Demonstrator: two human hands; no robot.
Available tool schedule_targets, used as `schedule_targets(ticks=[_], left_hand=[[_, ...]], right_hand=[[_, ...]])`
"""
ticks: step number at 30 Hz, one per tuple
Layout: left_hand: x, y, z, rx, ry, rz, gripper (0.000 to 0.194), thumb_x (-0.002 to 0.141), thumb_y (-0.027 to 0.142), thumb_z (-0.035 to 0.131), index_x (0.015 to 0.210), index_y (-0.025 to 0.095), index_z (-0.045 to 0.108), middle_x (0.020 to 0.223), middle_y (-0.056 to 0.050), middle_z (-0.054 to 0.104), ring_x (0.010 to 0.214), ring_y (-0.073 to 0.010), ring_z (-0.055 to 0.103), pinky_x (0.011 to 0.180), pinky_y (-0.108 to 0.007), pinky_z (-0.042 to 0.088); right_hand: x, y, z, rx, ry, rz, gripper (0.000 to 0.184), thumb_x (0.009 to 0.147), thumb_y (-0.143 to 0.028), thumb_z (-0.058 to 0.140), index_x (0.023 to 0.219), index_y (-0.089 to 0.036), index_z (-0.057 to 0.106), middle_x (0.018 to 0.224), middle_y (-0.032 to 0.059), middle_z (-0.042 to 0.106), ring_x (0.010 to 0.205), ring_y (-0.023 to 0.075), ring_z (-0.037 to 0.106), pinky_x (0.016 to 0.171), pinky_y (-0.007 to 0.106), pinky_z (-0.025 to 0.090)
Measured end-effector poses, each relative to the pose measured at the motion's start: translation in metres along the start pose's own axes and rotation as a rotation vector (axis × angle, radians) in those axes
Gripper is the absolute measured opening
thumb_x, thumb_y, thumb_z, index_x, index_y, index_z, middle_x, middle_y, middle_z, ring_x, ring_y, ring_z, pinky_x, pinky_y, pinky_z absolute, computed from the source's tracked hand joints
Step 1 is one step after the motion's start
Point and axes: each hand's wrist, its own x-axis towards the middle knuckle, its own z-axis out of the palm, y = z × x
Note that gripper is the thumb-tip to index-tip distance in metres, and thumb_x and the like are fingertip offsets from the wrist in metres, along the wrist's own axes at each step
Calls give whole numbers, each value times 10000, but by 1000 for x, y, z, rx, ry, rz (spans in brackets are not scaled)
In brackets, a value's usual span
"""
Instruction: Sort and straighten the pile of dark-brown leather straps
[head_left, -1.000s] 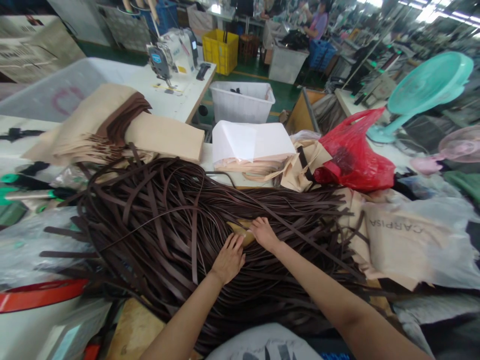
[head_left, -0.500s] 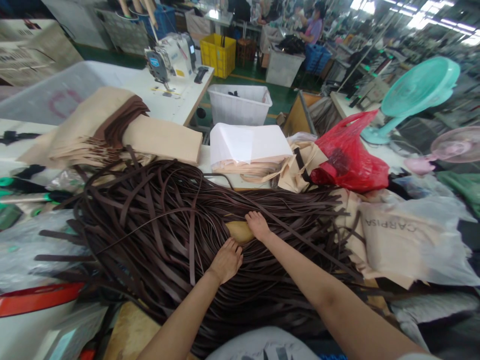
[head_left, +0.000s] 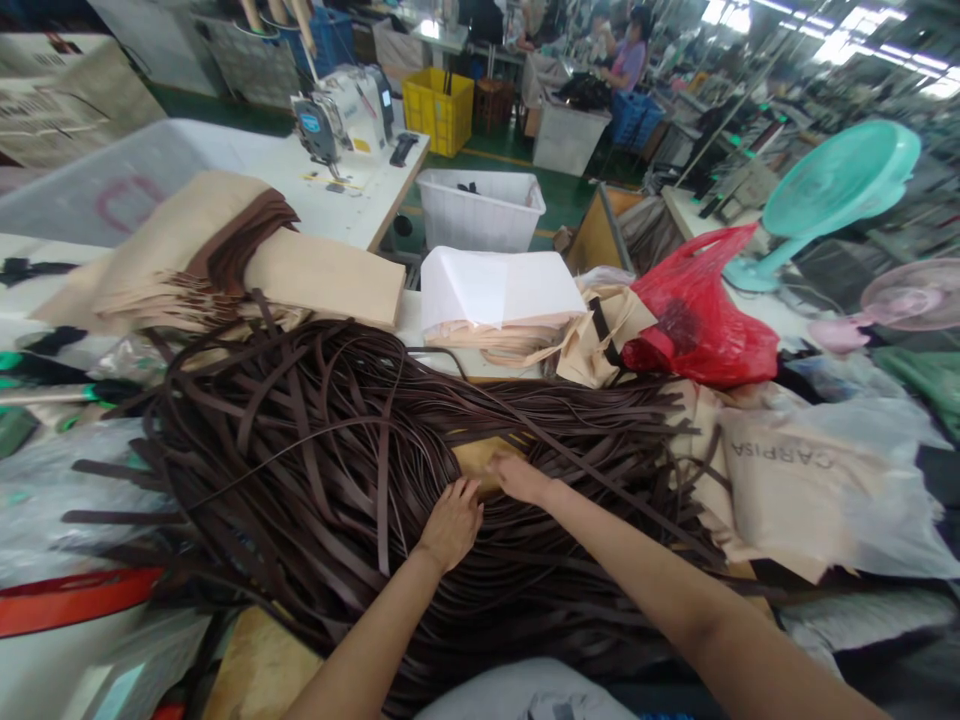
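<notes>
A big heap of dark brown leather straps covers the table in front of me. My left hand lies on the straps with its fingers stretched forward and slightly apart. My right hand rests just beyond it with its fingers reaching into the straps at a tan piece that shows through a gap in the heap. The right hand's fingertips are partly buried, and I cannot make out whether they grip anything.
Folded tan fabric and a white-topped stack lie behind the heap. A red plastic bag and a printed tan bag sit right. A sewing machine, white bin and teal fan stand beyond.
My right hand drew back toward me and lower onto the tan piece, which shows more. My left hand stays on the straps with little movement.
</notes>
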Motion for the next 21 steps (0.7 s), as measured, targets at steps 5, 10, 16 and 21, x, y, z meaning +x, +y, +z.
schedule_targets(ticks=[5,10,16,21], left_hand=[[4,-8,-1,15,-14,94,290,922,214,369,1012,118,627,1154,-108,596,1205,-241,451,1112,-453,274],[4,-11,1,27,-11,103,313,938,229,338,900,136,635,875,-77,642,977,-201,575,1111,-437,294],[2,-9,1,13,19,60,306,939,254,346,942,132,627,1072,-126,629,1123,-238,538,1102,-479,312],[4,-9,-1,15,22,70,299,926,241,364,930,88,621,1405,-191,423,1351,-272,331,1129,-464,279]], right_hand=[[39,30,-19,-56,145,152,330,921,-62,386,1221,-117,512,1207,141,527,1106,231,469,954,376,376],[46,24,-13,-93,142,171,279,933,-109,407,1166,-169,547,1145,107,560,1109,235,452,954,385,368],[34,24,-5,-115,76,262,246,925,-101,385,1107,-124,549,1095,155,577,1072,255,514,944,394,383],[13,11,-3,-59,-33,242,258,950,-177,388,1152,-103,530,947,144,647,849,233,627,769,340,467]])
